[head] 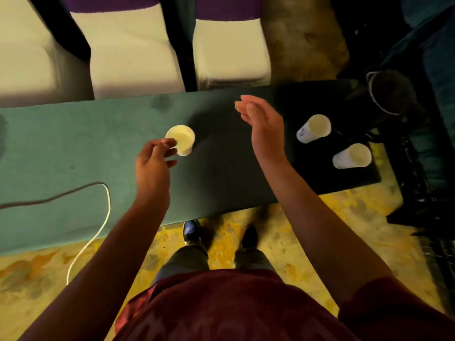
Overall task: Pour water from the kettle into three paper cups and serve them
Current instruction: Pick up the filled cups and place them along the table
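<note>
From the head view I saw one paper cup [181, 142] standing upright on the green table [73, 143], my landmark, about the middle of its top, with the left hand [154, 166] just at the cup's near-left rim, fingers loosely curled and the fingertips [170, 143] touching or almost touching it; I could not tell whether they actually gripped it. The right hand [263, 129] hovered above the table to the right of that cup, fingers straight and relaxed, holding nothing. Two more paper cups [314, 128] [352, 156] stood at the table's dark right end, with the kettle [391, 94] at the far right corner and a white cable [98, 217] trailing over the near-left edge.
</note>
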A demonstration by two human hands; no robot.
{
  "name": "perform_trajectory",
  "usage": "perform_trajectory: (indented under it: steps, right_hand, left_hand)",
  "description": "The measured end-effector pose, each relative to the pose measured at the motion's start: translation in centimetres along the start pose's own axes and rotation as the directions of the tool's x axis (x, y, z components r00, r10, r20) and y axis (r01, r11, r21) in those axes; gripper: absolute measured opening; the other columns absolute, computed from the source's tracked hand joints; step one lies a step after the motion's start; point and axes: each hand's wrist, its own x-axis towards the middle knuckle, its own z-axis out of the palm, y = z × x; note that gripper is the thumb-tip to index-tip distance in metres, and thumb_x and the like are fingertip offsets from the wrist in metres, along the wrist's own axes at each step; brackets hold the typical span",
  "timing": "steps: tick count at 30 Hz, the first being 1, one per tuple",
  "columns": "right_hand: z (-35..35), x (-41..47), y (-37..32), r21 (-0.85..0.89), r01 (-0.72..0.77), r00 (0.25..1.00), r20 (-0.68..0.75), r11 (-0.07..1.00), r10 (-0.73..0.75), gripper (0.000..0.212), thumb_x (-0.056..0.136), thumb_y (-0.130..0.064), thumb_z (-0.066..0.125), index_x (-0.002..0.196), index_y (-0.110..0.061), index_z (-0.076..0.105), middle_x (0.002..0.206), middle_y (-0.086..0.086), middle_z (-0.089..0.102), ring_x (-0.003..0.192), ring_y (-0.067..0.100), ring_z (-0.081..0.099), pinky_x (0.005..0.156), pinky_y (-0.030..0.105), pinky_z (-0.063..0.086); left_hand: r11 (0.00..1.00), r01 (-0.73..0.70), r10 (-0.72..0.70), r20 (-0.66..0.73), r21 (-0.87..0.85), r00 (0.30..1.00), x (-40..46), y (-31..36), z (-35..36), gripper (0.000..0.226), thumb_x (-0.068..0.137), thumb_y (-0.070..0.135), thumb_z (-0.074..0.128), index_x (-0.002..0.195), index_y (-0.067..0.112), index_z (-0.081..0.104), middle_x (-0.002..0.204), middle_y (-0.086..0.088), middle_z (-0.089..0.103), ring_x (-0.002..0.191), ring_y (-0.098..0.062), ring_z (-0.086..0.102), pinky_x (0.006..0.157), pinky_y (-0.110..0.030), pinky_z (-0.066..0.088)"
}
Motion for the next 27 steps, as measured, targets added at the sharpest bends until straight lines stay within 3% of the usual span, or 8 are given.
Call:
perform_trajectory:
  steps: [4,7,10,17,21,24,27]
  right_hand:
    - [-5.8,0.0,-0.4,0.05,0.006,0.999,-0.054,0.999,-0.003,0.033,0.087,-0.04,0.055,0.11,-0.023,0.071,0.111,0.007,0.076,0.109,0.017,0.071,0.1,0.044,0.056]
    - [-9.9,-0.1,0.0,0.057,0.0,0.997,-0.073,0.998,0.004,0.034,0.091,-0.03,0.061,0.115,-0.01,0.073,0.113,0.009,0.075,0.111,0.018,0.07,0.102,0.044,0.055]
    - [-16.4,-0.8,0.8,0.018,-0.007,0.996,-0.085,1.0,0.008,0.026,0.095,-0.021,0.063,0.116,-0.01,0.073,0.113,0.002,0.076,0.11,0.014,0.07,0.102,0.043,0.055]
    - [-27.8,-1.7,2.8,0.012,0.004,0.984,-0.176,1.0,-0.002,0.027,0.099,-0.013,0.05,0.105,-0.019,0.075,0.106,0.003,0.078,0.104,0.017,0.073,0.097,0.046,0.057]
    - [-31.7,-1.2,5.2,0.007,-0.01,0.957,-0.291,1.0,0.012,0.03,0.1,-0.015,0.045,0.106,-0.02,0.074,0.103,0.005,0.078,0.104,0.02,0.073,0.097,0.047,0.057]
    - [-34.4,-0.9,7.7,0.054,-0.036,0.925,-0.375,0.998,0.054,0.033,0.1,-0.018,0.041,0.111,-0.012,0.071,0.107,0.014,0.076,0.107,0.025,0.073,0.098,0.048,0.056]
    - [-36.1,-0.3,10.9,0.08,-0.082,0.917,-0.385,0.993,0.107,0.035,0.099,-0.022,0.039,0.115,-0.016,0.069,0.115,0.014,0.074,0.114,0.023,0.069,0.103,0.048,0.053]
  left_hand:
    - [0.999,-0.045,0.046,0.052,-0.018,0.998,-3.1,-0.2,4.7,0.023,0.1,0.008,0.045,0.097,0.014,0.066,0.113,-0.017,0.069,0.102,-0.023,0.064,0.085,-0.036,0.051]
    - [0.997,-0.065,0.069,0.077,-0.052,0.995,-4.5,-0.6,8.5,0.022,0.099,0.006,0.044,0.093,0.014,0.064,0.107,-0.014,0.068,0.099,-0.024,0.064,0.084,-0.037,0.051]
    - [0.995,-0.063,0.072,0.122,-0.078,0.99,-8.0,-1.9,13.9,0.023,0.1,0.008,0.046,0.088,0.016,0.063,0.103,-0.01,0.069,0.099,-0.023,0.065,0.084,-0.036,0.051]
    - [0.996,0.049,-0.036,0.182,-0.071,0.983,-12.3,-5.5,24.5,0.029,0.099,0.006,0.042,0.081,0.017,0.063,0.093,-0.007,0.069,0.099,-0.027,0.063,0.088,-0.036,0.045]
    - [0.998,0.069,-0.065,0.271,-0.006,0.96,-12.4,-8.1,28.9,0.031,0.098,0.004,0.041,0.083,0.015,0.066,0.094,-0.011,0.07,0.098,-0.026,0.064,0.092,-0.039,0.05]
    - [0.992,0.115,-0.128,0.337,0.059,0.933,-11.8,-11.0,31.3,0.03,0.097,0.006,0.041,0.087,0.013,0.068,0.097,-0.011,0.073,0.098,-0.027,0.067,0.093,-0.04,0.054]
    - [0.975,0.188,-0.219,0.342,0.12,0.914,-11.2,-14.1,33.8,0.029,0.096,0.012,0.042,0.089,0.011,0.07,0.095,-0.01,0.074,0.102,-0.032,0.068,0.091,-0.041,0.056]
